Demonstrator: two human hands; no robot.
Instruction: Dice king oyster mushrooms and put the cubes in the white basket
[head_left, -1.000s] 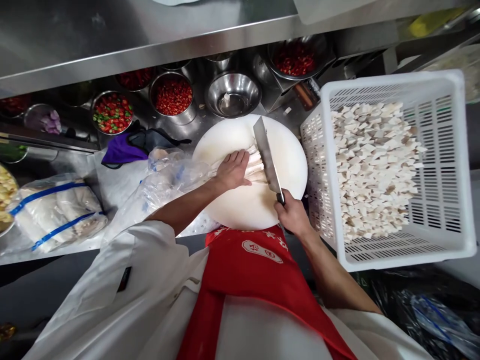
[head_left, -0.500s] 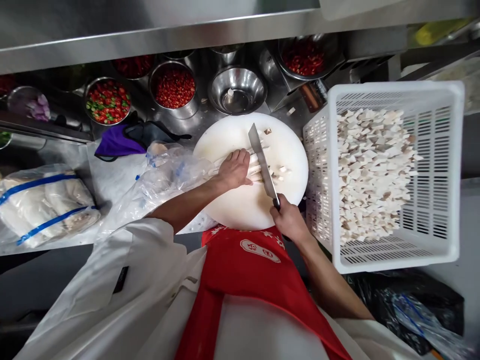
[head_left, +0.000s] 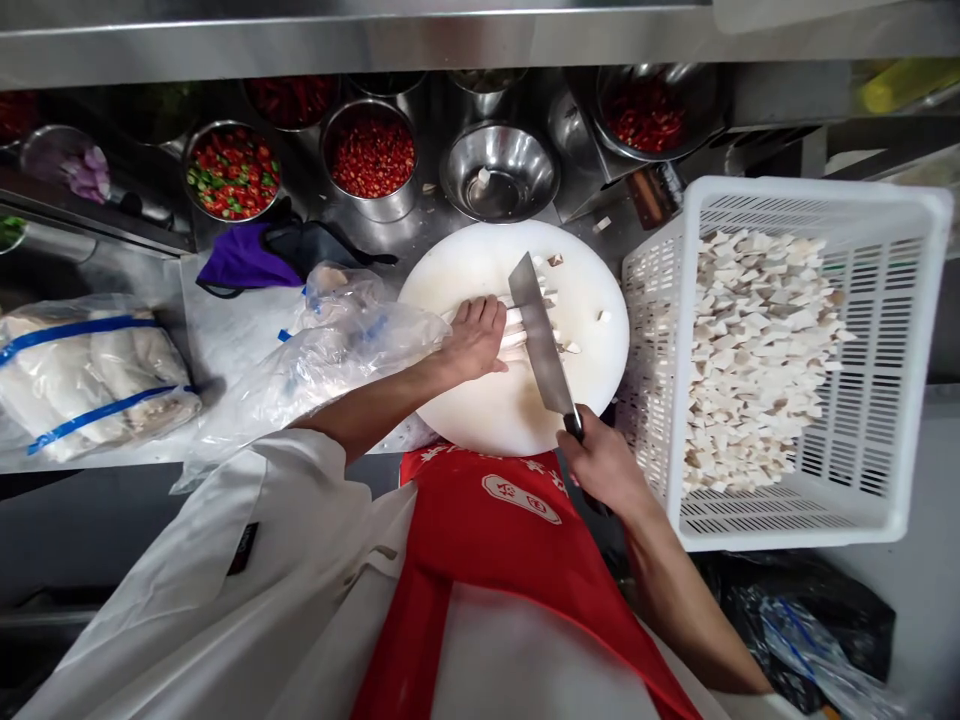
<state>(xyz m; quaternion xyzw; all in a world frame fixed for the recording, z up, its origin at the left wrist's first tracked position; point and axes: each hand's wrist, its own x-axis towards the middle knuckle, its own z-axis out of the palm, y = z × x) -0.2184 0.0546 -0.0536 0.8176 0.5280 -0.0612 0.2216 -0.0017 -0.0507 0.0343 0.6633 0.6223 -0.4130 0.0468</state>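
Head view: clasping broad, dull metal cleaver (head_left: 544, 345) by black handle (head_left: 574, 425) in closed right grip (head_left: 602, 462); pinning long, smooth white strips (head_left: 516, 335) under loosely cupped left grip (head_left: 478, 337) against round white board (head_left: 495, 420), beside slatted white plastic crate (head_left: 787, 538) of angular, tan-edged chunks (head_left: 757, 360).

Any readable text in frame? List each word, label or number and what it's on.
None legible for certain.
Oval badge on the red apron: white characters, too small and blurred.
Apron's top edge: white marks, possibly characters, unreadable.
Black tag on the white jacket: faint lettering, too small.
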